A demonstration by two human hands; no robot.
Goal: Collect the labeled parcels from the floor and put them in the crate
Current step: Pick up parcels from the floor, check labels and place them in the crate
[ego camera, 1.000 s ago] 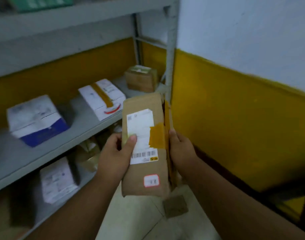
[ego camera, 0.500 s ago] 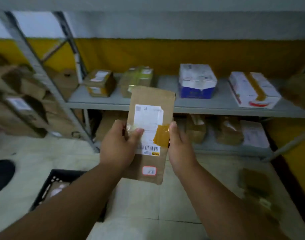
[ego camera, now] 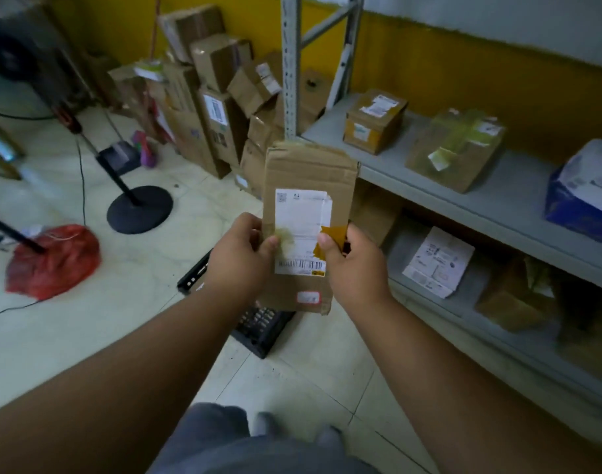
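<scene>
I hold a flat brown cardboard parcel (ego camera: 308, 172) upright in front of me, its white shipping label with a barcode facing me and a patch of yellow tape on the right edge. My left hand (ego camera: 239, 256) grips its left edge with the thumb on the label. My right hand (ego camera: 356, 265) grips the right edge, thumb over the tape. Below the parcel a black plastic crate (ego camera: 262, 328) stands on the floor, mostly hidden behind my hands and the parcel.
A grey metal shelf rack (ego camera: 498, 196) with several boxes runs along the right. Stacked cardboard boxes (ego camera: 210, 107) lean against the yellow wall behind. A fan stand base (ego camera: 139, 209) and a red bag (ego camera: 53, 261) lie on the tiled floor at left.
My view has swung left along the shelves toward the stacked boxes and floor. Both hands kept their hold on the parcel, which now hangs above the crate.
</scene>
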